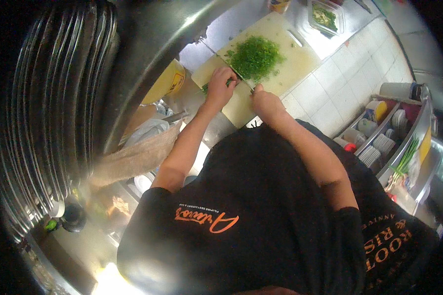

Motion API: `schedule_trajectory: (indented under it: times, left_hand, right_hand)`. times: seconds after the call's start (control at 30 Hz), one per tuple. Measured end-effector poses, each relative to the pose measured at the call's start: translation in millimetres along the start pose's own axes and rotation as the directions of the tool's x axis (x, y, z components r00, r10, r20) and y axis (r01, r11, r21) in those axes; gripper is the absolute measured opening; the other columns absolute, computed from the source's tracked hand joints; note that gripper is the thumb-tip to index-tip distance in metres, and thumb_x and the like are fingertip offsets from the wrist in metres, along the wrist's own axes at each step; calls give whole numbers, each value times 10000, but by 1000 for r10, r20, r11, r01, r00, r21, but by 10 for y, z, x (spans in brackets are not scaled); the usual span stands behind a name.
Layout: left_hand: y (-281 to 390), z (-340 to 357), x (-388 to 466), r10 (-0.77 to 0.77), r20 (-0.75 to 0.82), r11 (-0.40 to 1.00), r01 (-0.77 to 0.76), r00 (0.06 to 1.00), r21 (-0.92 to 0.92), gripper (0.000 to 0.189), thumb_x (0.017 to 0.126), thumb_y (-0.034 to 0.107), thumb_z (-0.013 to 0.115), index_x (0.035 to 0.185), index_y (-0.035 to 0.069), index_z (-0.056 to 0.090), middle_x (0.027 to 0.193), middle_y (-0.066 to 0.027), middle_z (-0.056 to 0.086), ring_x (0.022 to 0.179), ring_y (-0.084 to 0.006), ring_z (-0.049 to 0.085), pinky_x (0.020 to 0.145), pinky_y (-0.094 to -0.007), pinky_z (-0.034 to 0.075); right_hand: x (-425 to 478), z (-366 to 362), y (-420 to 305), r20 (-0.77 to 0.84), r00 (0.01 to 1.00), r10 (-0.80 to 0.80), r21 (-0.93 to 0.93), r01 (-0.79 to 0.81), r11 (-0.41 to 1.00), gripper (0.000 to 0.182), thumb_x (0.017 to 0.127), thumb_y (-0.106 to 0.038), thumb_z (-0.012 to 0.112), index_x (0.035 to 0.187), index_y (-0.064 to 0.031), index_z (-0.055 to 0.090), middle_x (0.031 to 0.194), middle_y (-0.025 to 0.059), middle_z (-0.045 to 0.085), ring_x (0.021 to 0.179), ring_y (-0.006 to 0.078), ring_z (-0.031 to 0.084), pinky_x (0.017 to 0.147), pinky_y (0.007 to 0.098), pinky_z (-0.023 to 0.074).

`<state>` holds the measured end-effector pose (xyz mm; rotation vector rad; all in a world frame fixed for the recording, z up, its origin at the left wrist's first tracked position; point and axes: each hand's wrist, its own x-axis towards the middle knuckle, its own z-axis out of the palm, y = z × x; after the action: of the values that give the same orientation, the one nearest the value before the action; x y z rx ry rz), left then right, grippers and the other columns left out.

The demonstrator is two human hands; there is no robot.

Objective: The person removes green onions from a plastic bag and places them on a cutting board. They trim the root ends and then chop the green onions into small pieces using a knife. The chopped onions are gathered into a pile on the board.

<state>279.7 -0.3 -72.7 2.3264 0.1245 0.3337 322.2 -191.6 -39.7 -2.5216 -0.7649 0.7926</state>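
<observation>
A white cutting board [299,70] lies before me, with a loose pile of finely chopped greens [256,55] on it. My right hand [268,105] grips the handle of a knife. The long, thin knife blade [227,63] slants across the board between the pile and my left hand [220,85]. Under the curled fingers of that hand is a small bunch of green stalks [205,88], whose ends stick out on its far side. The blade passes close by those fingertips; whether it touches the board cannot be told.
A clear plastic tub [325,17] of greens stands beyond the board, and a yellow bucket [166,83] to its left. Metal rack bars [59,103] fill the left side. On the right, a shelf [382,129] holds stacked containers, near a bundle of green stalks [404,158].
</observation>
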Motion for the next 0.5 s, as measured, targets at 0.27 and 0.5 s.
schedule_trajectory:
  times: [0.27,0.5]
  left_hand:
    - [25,50,-49,-62,-70,998,62,996,-6,176,754,68,745,832,51,588,890,-107,604,915,-350,565,825,-430,445]
    - [91,81,100,-6,-93,1000,4,996,-27,170,745,61,750,819,40,599,925,-119,612,948,-347,571,829,-431,456]
  right_hand:
    - [-376,-132,402,-20,1000,-10,-128,8,992,318,1005,-289,497,1005,28,467,729,264,659,709,445,672,649,547,530]
    - [-421,-373,285,-82,996,-33,-129,22,991,359,1016,-329,507,969,25,469,664,247,637,665,446,659,604,533,526]
